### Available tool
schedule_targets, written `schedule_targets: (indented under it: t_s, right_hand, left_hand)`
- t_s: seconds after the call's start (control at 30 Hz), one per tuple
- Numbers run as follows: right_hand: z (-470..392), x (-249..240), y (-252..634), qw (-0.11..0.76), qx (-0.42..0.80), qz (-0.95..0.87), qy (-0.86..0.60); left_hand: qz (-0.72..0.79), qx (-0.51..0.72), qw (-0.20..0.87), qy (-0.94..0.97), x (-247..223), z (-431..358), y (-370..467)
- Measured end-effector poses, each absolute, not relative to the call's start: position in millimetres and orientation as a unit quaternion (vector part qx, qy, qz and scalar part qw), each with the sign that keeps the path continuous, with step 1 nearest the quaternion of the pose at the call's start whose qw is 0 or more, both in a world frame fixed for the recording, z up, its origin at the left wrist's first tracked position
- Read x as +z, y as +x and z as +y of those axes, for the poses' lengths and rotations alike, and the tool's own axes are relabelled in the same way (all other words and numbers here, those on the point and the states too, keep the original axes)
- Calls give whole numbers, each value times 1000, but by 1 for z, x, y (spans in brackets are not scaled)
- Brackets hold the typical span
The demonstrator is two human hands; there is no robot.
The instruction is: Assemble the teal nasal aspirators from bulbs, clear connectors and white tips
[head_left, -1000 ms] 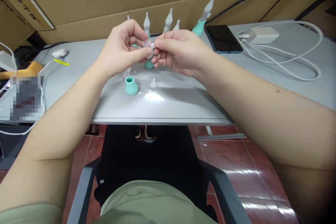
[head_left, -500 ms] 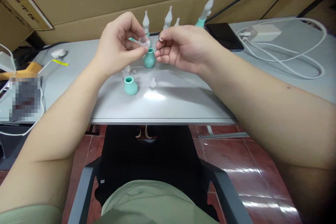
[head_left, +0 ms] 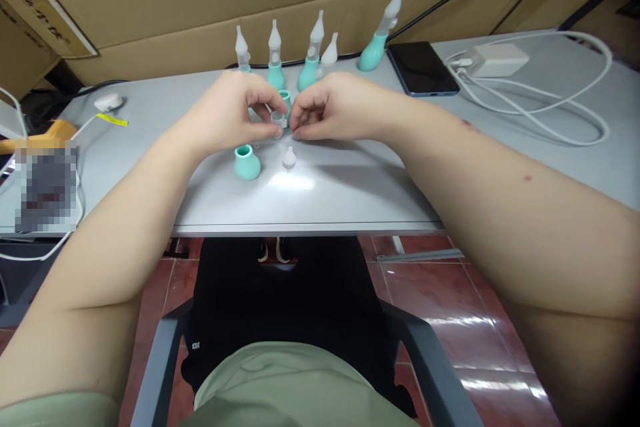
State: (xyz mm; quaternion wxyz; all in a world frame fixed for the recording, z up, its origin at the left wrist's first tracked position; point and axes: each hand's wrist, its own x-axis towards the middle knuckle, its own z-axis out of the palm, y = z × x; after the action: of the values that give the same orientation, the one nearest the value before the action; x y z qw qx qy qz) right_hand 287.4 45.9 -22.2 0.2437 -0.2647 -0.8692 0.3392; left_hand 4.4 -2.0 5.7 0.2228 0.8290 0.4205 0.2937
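Green is the open bulb point(head_left: 247, 163) which stands upright on the tabletop point(head_left: 360, 203), toward its front edge. Behind it and to the right we find the clear cup point(head_left: 278, 118), held in the left grip point(head_left: 235, 110): thumb and finger are closed on it in a light pinch, and its mouth points upward. The right grip point(head_left: 343, 107) is curled just beside the cup, with fingertips nearly together; whether they hold some small part, or touch the cup, we cannot tell. The second bulb point(head_left: 286, 101), also open, is partly hidden behind the grips, and the white tip point(head_left: 289, 158) stands alone in front of them.

We judge that the step in hand is close work at the side of the cup, because both grips meet there, while the tip and the open bulbs are apart from it. The next move, in our opinion, calls for a steady left pinch, not so hard that the cup bends, and for exact aim of the right fingertips. At the back, other bulbs point(head_left: 276, 75) carry white nozzles point(head_left: 317, 28).
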Motion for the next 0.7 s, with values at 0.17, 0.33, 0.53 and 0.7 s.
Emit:
schedule_targets:
  t_s: [0.17, 0.33, 0.53, 0.7]
  right_hand:
    - [45, -19, 280, 180, 244, -898, -318]
    - [43, -14, 286, 181, 224, -916, -278]
    - [38, -5, 292, 184, 256, -903, -290]
    - [26, 3, 287, 233, 313, -876, -284]
  left_hand:
    - [434, 269, 214, 833, 5, 2, 4]
    - [437, 218, 235, 840, 20, -5, 5]
    - [460, 179, 227, 840, 25, -6, 7]
    - [463, 181, 215, 841, 28, -3, 8]
